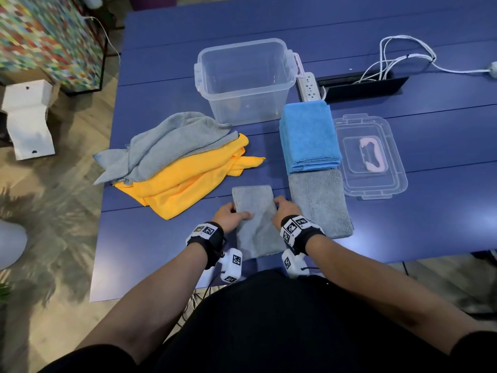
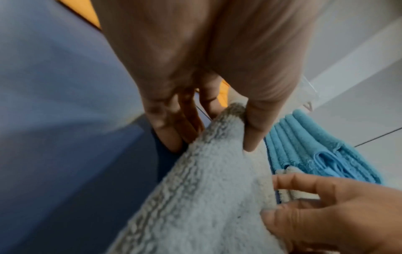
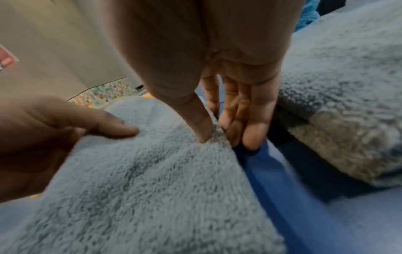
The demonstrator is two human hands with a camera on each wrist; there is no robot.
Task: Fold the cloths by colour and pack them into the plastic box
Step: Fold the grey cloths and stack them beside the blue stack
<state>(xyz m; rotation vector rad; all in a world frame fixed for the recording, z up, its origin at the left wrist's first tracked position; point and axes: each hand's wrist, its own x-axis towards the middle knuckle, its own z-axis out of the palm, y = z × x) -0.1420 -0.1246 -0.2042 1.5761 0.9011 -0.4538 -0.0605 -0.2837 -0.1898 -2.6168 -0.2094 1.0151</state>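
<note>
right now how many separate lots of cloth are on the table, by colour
grey: 3 (loose grey cloth lying on the yellow, narrow grey cloth at the near edge, folded grey cloth on the right)
blue: 1 (blue stack)
yellow: 1 (yellow heap)
total: 5
How many cloths each stack or heap holds cannot be told.

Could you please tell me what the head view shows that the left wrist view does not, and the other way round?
Only the head view shows the plastic box, its lid, the unfolded grey and yellow cloths and the folded grey cloth. Only the left wrist view shows the left hand's thumb pinching the cloth's edge. Both show the grey cloth gripped by both hands and the folded blue stack.
</note>
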